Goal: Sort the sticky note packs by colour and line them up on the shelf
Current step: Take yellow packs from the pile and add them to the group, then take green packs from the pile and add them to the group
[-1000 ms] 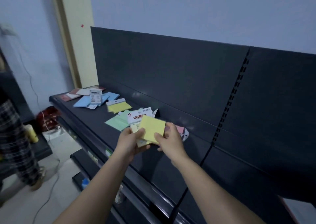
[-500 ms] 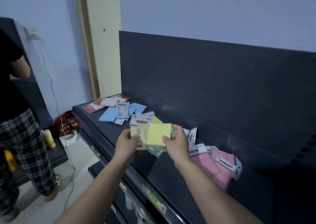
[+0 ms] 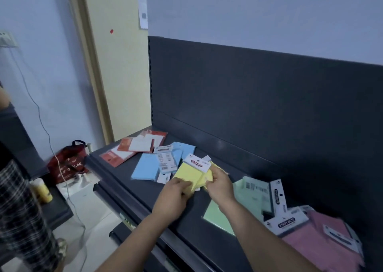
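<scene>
Shelf (image 3: 134,186) scattered with packs. Left hand (image 3: 173,198) and right hand (image 3: 219,186), close together, both pinch yellow packs (image 3: 191,175) above it. Blue packs (image 3: 146,168) just left; green packs (image 3: 251,190), pink packs (image 3: 319,240) right.

You can read "STICKY NOTE" on the white header card (image 3: 196,163) of the yellow pack (image 3: 187,174) mid-frame, and again on the second header card (image 3: 287,223) at 4 o'clock. Other print's too blurry.
</scene>
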A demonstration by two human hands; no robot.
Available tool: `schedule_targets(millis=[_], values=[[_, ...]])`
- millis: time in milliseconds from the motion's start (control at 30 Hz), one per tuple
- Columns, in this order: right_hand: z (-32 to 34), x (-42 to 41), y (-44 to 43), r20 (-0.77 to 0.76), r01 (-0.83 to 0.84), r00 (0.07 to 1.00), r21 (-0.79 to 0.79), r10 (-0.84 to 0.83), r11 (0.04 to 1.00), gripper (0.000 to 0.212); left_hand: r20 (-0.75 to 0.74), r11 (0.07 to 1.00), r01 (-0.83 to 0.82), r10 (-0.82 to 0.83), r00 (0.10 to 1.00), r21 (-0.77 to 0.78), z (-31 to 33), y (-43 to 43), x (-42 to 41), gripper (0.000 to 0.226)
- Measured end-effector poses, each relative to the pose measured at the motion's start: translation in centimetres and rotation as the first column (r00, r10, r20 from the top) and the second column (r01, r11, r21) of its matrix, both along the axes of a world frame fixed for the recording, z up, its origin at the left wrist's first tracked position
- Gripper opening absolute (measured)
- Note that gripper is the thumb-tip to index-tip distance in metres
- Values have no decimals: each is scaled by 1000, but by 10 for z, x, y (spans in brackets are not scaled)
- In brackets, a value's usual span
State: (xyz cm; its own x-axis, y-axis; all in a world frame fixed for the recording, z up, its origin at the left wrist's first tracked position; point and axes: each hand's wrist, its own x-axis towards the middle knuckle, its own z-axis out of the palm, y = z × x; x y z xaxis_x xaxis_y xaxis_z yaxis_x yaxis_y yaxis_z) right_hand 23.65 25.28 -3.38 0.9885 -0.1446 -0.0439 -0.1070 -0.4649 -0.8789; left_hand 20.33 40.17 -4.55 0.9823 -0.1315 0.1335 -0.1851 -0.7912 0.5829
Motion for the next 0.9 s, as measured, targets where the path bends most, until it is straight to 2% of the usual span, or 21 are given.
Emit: schedule_targets(millis=[100,200,300,400,633,767,900], values=[[-3,6,-1,-22,-10,1000,-220,5,975,45,14,992,61,-63,998,112,-9,2,12,35],[-7,7,-3,-12,-58,998,-481,60,875,41,42,986,73,-80,996,151,-11,3,18,30],[-7,3,-5,16,-87,992,-618,123,781,36,66,984,72,-84,994,164,-9,2,19,31],[-3,-2,-9,61,-86,985,-649,164,756,39,75,977,61,-78,994,206,-1,-1,18,32],[17,-41,-52,190,9,969,-672,161,740,46,149,895,17,-93,984,446,26,-32,2,37],[28,-76,-94,249,72,956,-713,156,698,49,200,859,15,-136,970,512,43,-68,-15,38],[40,-119,-141,301,152,946,-745,123,650,42,227,838,55,-210,951,544,53,-114,-39,39]])
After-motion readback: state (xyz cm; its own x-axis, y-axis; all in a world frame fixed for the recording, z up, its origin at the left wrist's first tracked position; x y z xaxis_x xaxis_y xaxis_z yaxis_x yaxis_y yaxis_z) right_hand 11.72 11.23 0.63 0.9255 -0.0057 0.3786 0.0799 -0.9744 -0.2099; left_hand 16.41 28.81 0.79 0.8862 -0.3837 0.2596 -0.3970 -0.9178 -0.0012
